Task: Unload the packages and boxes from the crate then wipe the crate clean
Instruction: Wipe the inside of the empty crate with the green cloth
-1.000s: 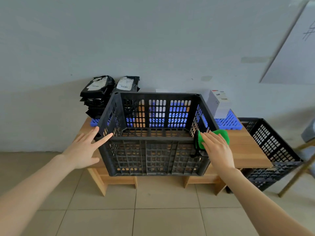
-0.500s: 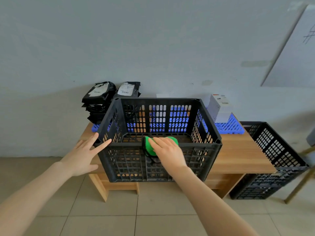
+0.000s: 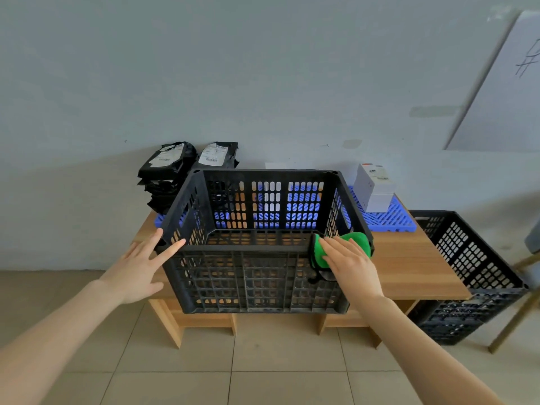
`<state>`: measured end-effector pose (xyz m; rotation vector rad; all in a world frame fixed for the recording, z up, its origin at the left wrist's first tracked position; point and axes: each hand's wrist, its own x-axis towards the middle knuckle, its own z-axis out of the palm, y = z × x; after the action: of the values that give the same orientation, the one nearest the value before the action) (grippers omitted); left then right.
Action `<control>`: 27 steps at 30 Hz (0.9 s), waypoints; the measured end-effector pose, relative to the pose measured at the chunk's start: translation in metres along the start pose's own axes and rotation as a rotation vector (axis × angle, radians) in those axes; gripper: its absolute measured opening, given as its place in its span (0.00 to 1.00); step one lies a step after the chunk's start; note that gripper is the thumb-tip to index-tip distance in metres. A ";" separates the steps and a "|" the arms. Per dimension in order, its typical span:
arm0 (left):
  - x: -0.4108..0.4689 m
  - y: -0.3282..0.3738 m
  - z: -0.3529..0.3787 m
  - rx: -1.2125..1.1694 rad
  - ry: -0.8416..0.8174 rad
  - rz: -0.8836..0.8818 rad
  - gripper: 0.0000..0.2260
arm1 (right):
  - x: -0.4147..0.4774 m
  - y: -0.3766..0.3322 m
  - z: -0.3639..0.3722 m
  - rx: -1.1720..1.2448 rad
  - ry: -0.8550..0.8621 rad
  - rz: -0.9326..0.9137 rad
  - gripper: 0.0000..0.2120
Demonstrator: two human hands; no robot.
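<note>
A black slatted crate (image 3: 257,282) stands on a low wooden table (image 3: 409,267), with nothing showing inside it. My right hand (image 3: 350,264) presses a green cloth (image 3: 355,241) flat against the near rim at the crate's right front corner, fingers straight. My left hand (image 3: 140,264) rests with straight fingers against the crate's left front corner. Black plastic packages (image 3: 172,171) are stacked at the table's back left. White boxes (image 3: 374,185) sit at the back right on a blue slatted tray (image 3: 391,220).
A second black crate (image 3: 473,273) stands on the floor to the right of the table, next to a slanted wooden leg (image 3: 514,320). The table backs onto a grey wall. Beige floor tiles (image 3: 263,361) lie in front.
My right hand slid the green cloth along the near rim, from the right corner to the middle and back to the right corner. The left hand stayed on the left corner.
</note>
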<state>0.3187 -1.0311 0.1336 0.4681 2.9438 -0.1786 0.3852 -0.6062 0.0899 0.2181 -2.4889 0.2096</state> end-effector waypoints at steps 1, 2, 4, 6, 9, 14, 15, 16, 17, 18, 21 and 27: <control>0.000 0.000 0.001 -0.007 0.003 0.001 0.42 | 0.005 -0.016 0.006 0.009 -0.003 -0.024 0.21; 0.000 -0.001 0.002 -0.025 0.009 0.003 0.42 | 0.010 -0.033 0.012 0.022 -0.008 -0.048 0.22; 0.001 -0.004 0.003 -0.084 0.029 0.018 0.40 | 0.025 -0.070 0.027 0.060 -0.027 -0.089 0.22; 0.004 -0.010 0.002 -0.155 0.057 0.031 0.38 | 0.039 -0.108 0.045 0.089 -0.056 -0.123 0.22; 0.007 -0.020 -0.008 -0.371 0.104 0.017 0.38 | 0.058 -0.163 0.070 0.121 -0.104 -0.159 0.24; 0.010 -0.037 -0.004 -0.564 0.147 0.037 0.47 | 0.089 -0.250 0.094 0.173 -0.181 -0.207 0.29; 0.011 -0.040 0.000 -0.564 0.162 0.044 0.49 | 0.094 -0.261 0.098 0.177 -0.195 -0.213 0.30; 0.012 -0.042 0.003 -0.565 0.176 0.045 0.50 | 0.097 -0.269 0.100 0.186 -0.204 -0.214 0.31; 0.013 -0.043 0.005 -0.560 0.194 0.046 0.50 | 0.098 -0.271 0.103 0.195 -0.210 -0.217 0.31; 0.013 -0.044 0.006 -0.535 0.218 0.054 0.48 | 0.098 -0.271 0.105 0.195 -0.209 -0.225 0.32; 0.012 -0.041 0.009 -0.410 0.299 0.109 0.42 | 0.093 -0.252 0.102 0.186 -0.176 -0.300 0.32; 0.009 -0.038 0.021 -0.192 0.332 0.193 0.35 | 0.064 -0.164 0.077 0.119 -0.141 -0.262 0.33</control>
<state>0.3006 -1.0672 0.1151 0.8174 3.1612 0.2250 0.3239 -0.7883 0.0838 0.6237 -2.5563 0.2399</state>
